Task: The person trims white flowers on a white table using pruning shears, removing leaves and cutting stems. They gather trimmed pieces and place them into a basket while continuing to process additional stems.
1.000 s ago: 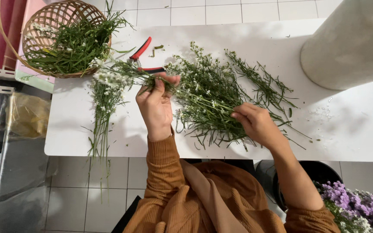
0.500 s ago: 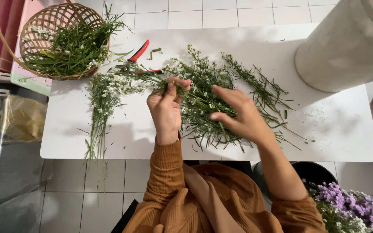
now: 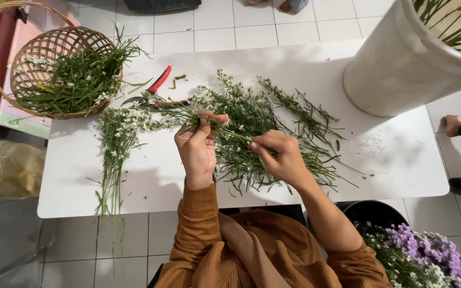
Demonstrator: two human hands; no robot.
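My left hand (image 3: pixel 197 146) pinches a thin green flower stem (image 3: pixel 237 136) above the white table (image 3: pixel 390 160). My right hand (image 3: pixel 279 156) grips the same stem a little further to the right, fingers closed around it. Under both hands lies a loose pile of small white flowers on green stems (image 3: pixel 252 114). A second, tidier bunch of the same flowers (image 3: pixel 114 141) lies to the left, its stems hanging over the front edge. Red-handled pruning shears (image 3: pixel 153 92) rest on the table just beyond my left hand.
A wicker basket (image 3: pixel 60 42) holding green trimmings sits at the table's back left corner. A large white vase (image 3: pixel 401 69) stands at the back right. Purple flowers (image 3: pixel 433 250) fill a dark bucket by my right elbow. Another person's feet (image 3: pixel 452 125) show at the right.
My right hand has moved left from the pile's right side to meet my left hand. Both hands have lifted one stem off the pile and now hold it between them.
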